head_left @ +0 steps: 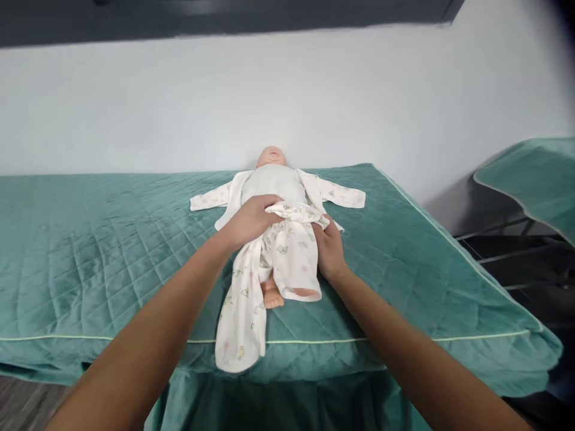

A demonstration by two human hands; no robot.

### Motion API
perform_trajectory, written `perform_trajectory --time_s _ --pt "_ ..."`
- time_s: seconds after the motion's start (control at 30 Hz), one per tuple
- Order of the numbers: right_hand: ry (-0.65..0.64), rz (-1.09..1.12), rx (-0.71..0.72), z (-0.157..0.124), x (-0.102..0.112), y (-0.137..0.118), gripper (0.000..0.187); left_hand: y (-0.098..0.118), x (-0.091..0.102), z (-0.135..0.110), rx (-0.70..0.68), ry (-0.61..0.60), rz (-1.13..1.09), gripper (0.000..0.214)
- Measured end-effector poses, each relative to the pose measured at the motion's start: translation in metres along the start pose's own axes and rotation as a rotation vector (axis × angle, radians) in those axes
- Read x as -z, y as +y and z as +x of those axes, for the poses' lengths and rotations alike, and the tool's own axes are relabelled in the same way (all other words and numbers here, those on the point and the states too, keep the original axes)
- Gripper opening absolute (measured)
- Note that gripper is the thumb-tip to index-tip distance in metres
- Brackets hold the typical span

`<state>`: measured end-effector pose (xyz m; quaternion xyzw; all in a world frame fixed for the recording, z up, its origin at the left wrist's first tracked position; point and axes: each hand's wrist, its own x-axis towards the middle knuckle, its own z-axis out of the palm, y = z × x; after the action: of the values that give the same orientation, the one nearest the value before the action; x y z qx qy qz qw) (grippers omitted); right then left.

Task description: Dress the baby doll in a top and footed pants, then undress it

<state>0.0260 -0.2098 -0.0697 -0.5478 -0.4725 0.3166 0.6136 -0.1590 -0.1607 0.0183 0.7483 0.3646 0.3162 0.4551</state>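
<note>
A baby doll (pixel 271 156) lies on its back with its head toward the wall. It wears a pale top (pixel 273 182) under an open white printed jacket (pixel 344 194) with its sleeves spread out. White printed baby pants (pixel 294 254) lie over its lower body, the waistband bunched up. My left hand (pixel 257 220) grips the waistband's left side, and my right hand (pixel 329 246) is closed on its right side. One pant leg (pixel 240 317) hangs flat past the bed's front edge. Beside it a bare doll foot (pixel 272 296) shows; the other foot is inside the right pant leg.
The bed (pixel 112 257) has a quilted green cover with pale piping along its edge. A white wall (pixel 202 102) rises behind it. At the right stands another green-covered surface (pixel 534 173) above dark metal bars.
</note>
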Motion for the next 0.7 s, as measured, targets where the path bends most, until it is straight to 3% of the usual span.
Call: perform_trajectory --time_s 0.17,0.3,0.37,0.43,0.5,0.6,0.7 --pt "-0.02 -0.029 -0.012 0.026 0.0 0.009 0.015 -0.012 -0.004 0.02 -0.118 0.171 0.119 0.02" --pt "-0.009 -0.104 -0.067 0.021 0.004 0.008 0.015 -0.025 0.003 0.012 -0.02 0.077 0.031 0.025" --pt "-0.018 -0.137 0.04 0.014 0.005 -0.002 0.019 -0.034 0.01 0.006 0.03 0.02 -0.064 0.028" --pt "-0.113 -0.158 0.177 0.009 0.001 -0.018 0.029 -0.043 0.014 0.001 0.065 -0.018 -0.191 0.028" --pt "-0.266 -0.172 0.222 0.013 -0.007 -0.037 0.034 -0.049 0.014 -0.001 0.088 -0.002 -0.332 0.028" --pt "-0.504 -0.213 0.138 0.032 -0.024 -0.065 0.031 -0.053 0.011 -0.001 0.116 0.098 -0.468 0.025" --pt "-0.708 -0.241 0.044 0.054 -0.04 -0.076 0.027 -0.056 0.009 -0.001 0.121 0.158 -0.501 0.024"
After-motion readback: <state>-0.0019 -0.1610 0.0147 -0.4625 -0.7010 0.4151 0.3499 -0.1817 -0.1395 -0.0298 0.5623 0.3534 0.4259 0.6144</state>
